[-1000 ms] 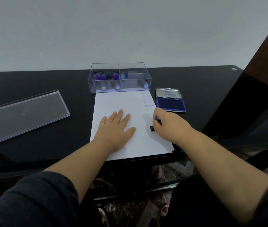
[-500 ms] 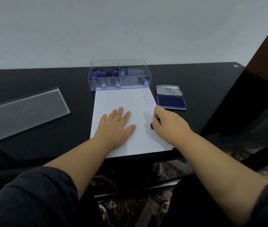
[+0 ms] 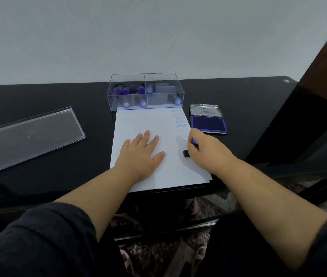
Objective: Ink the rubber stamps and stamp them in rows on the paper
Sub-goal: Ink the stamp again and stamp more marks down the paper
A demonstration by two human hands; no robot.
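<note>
I am watching the right hand [image 3: 206, 150] gripping a blue stamp [image 3: 194, 141] near the paper's [image 3: 158, 172] right edge.
The left hand [image 3: 141, 154] is lying flat, fingers spread, mid-sheet.

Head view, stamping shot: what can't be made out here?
- Stamp face and its contact with the paper: hidden under the right hand.
- Top print of the AIR MAIL column: too faint to read.
- Labels on the stamps in the clear box: too small.
- Box lid: left end cut off by the frame edge.
</note>
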